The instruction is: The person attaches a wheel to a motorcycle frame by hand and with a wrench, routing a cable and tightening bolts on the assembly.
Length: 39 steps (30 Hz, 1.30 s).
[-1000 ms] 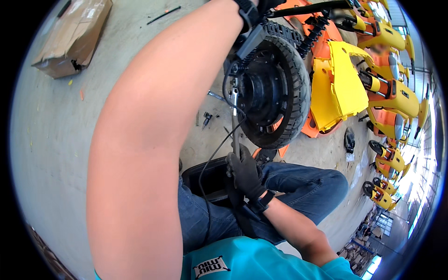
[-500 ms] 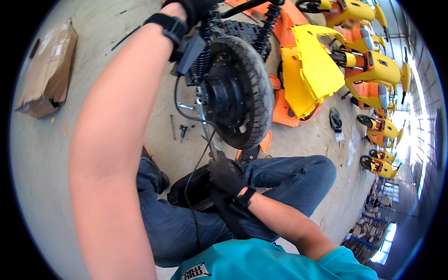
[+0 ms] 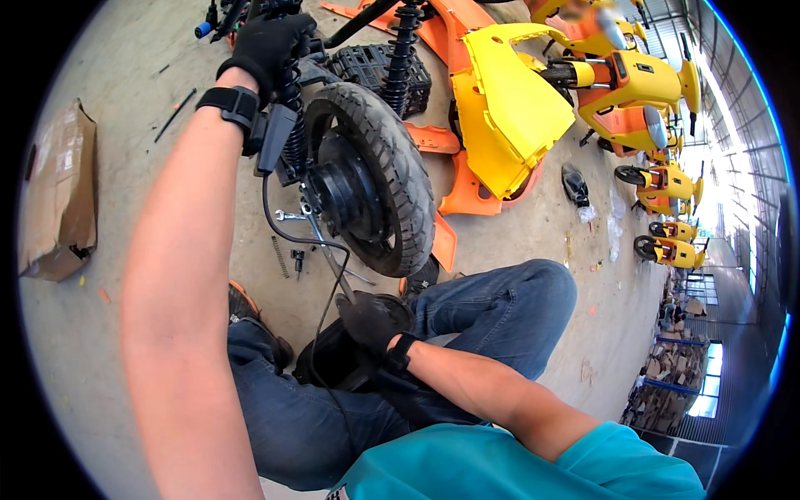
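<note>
My left hand (image 3: 268, 48), in a black glove, is closed around the upper end of a black coil-spring shock absorber (image 3: 293, 150); the glove hides the exact hold. Below it stands a scooter's rear wheel (image 3: 404, 179) with a worn tyre and black hub. Near my knees my gloved right hand (image 3: 371, 321) is closed on a long silver wrench (image 3: 340, 275). The wrench's far end is up at the axle beside the hub. A black cable (image 3: 321, 321) hangs from the device on my left wrist, passing in front of the wrench.
Another wrench (image 3: 290, 215), a loose spring (image 3: 279, 257) and a small black part (image 3: 297, 262) lie on the floor. Yellow (image 3: 517, 108) and orange body panels (image 3: 471, 196) are right of the wheel. A cardboard box (image 3: 62, 192) sits left; parked yellow scooters (image 3: 633, 83) line the right.
The view has shifted, so the wheel and both hands appear further left. More of my left hand on the shock absorber now shows. My right hand keeps its grip on the wrench.
</note>
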Tool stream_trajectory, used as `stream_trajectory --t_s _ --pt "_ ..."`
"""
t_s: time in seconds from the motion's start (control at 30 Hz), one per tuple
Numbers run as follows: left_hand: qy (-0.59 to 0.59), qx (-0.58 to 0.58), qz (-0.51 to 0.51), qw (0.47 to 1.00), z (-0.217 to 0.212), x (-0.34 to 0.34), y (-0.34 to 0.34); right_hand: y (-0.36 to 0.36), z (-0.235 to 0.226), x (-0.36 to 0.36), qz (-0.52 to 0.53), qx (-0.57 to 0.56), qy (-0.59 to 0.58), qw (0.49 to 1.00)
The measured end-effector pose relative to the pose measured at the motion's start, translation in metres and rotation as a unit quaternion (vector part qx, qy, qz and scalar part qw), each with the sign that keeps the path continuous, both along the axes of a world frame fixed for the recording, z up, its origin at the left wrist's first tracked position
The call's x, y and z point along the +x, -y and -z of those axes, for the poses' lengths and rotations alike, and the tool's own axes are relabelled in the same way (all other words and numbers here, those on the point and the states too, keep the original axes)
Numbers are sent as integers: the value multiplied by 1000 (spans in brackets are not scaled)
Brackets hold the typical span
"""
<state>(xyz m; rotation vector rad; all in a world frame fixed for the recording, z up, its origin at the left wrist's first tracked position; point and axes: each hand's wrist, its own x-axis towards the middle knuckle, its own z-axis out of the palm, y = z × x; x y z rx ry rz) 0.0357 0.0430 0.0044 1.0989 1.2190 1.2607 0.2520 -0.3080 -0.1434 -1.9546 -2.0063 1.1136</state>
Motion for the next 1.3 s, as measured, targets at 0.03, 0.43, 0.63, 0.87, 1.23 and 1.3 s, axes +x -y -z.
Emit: stream_trajectory --t_s 0.03,0.43,0.63,0.87,1.23,1.3 --pt "-21 6 -16 1000 -2 3 2 1 1 1 -29 18 32 999" --pt "-21 -60 -128 990 -24 15 0 8 5 7 -112 46 73 990" --pt "-3 -38 -152 988 -18 16 -2 13 24 3 -75 99 58 991" --pt "-120 70 -28 990 28 -22 -21 -9 23 -8 23 -21 -59 998" --pt "-106 38 12 994 1 -10 -6 20 -19 10 -157 -9 -92 983" --pt "-71 42 17 996 2 -10 -8 10 -66 19 -112 -127 -110 980"
